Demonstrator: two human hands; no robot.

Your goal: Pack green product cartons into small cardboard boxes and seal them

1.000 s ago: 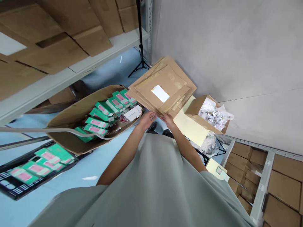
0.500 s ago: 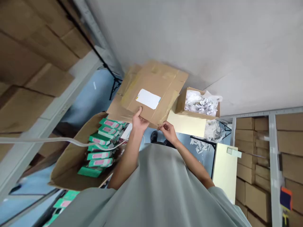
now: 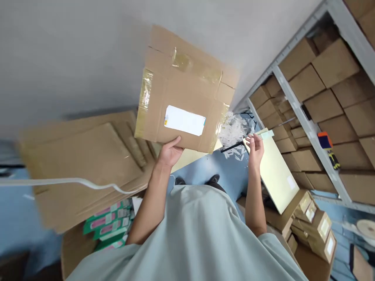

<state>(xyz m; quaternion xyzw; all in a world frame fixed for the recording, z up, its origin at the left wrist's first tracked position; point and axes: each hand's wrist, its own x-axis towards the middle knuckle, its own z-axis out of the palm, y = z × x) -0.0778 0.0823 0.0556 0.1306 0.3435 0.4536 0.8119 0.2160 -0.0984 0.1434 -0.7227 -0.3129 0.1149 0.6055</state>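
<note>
Raised off the stack (image 3: pixel 88 168), the flattened, empty carton (image 3: pixel 181 89) sits in left hand (image 3: pixel 170 152).

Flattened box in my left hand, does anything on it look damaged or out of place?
Yes. The flattened box, held by the left hand, carries wrinkled old tape along its left edge and top. Its white label looks intact. Loose white packets lie scattered just past its right edge.

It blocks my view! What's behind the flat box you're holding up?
The left hand holds the flat box up before a grey wall. White packets peek out past its right edge, a pale yellow board below it. Anything directly behind is covered.
</note>
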